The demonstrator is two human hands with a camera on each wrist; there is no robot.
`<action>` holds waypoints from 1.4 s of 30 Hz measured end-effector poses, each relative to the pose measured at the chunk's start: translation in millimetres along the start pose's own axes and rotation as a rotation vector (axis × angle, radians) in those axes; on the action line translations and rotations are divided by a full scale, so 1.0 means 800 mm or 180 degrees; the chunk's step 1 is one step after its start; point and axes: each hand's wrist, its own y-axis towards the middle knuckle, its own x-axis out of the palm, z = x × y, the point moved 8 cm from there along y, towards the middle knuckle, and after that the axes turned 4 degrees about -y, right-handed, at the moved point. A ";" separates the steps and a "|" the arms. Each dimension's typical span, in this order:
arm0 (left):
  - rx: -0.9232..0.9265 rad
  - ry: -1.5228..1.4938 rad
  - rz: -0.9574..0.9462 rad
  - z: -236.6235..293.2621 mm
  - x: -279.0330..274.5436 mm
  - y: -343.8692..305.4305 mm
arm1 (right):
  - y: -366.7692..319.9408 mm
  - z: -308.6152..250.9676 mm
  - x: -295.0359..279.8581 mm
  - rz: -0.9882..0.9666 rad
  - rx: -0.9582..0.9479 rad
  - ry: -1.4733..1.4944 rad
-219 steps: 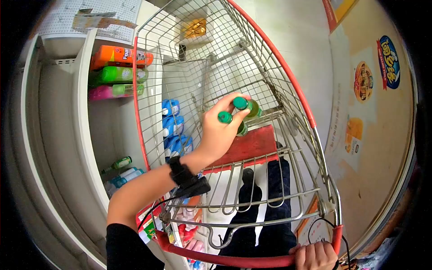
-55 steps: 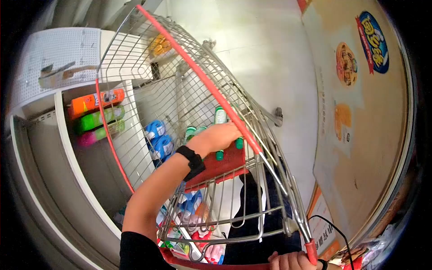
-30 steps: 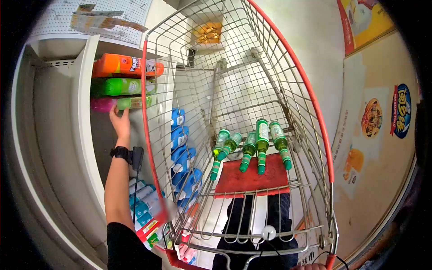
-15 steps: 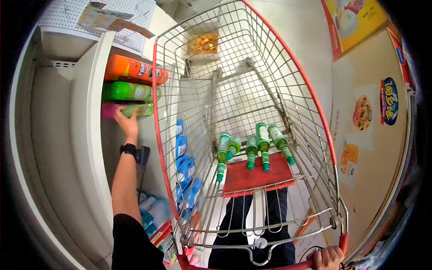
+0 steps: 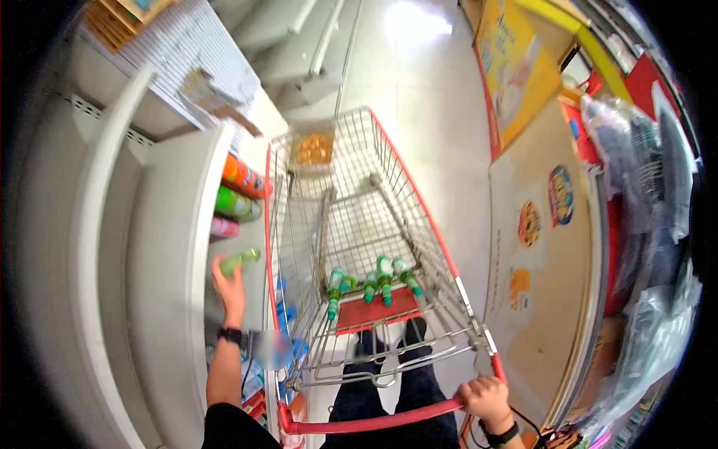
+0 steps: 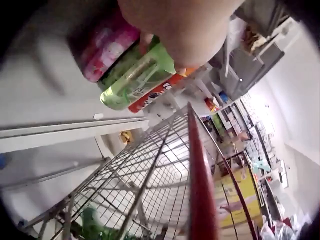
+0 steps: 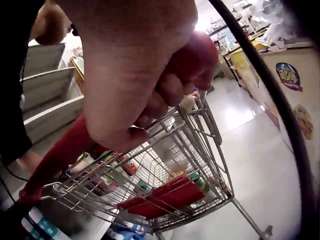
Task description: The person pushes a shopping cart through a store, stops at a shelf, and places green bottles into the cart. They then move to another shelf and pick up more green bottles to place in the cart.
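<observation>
Our left fingers (image 5: 218, 270) curl around a light-green bottle (image 5: 243, 260); our right fingers (image 5: 471, 392) wrap around the red shopping-cart handle (image 5: 374, 425).

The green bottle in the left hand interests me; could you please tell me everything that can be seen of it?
The bottle is pale green and looks translucent, rounded at its free end, with paler markings too blurred to read. The left hand grips it near the other end, partly hiding it, and holds it slanting outside the cart, to its left. Whether it is plastic or glass, and how full, cannot be told.
</observation>
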 end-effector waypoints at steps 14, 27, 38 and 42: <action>0.0149 0.0227 0.0104 0.194 -0.152 -0.139 | -0.021 -0.006 0.009 -0.0323 -0.0017 0.0398; -0.0076 -0.1633 -0.0583 0.296 -0.136 -0.142 | 0.011 -0.004 -0.006 -0.2026 0.0404 0.2045; 0.0340 -0.1553 -0.0954 0.304 -0.098 -0.140 | 0.067 0.016 -0.226 -0.0214 0.0799 0.2741; 0.0492 -0.1439 -0.1021 0.299 -0.083 -0.134 | 0.060 0.046 -0.248 0.0167 0.0849 0.2575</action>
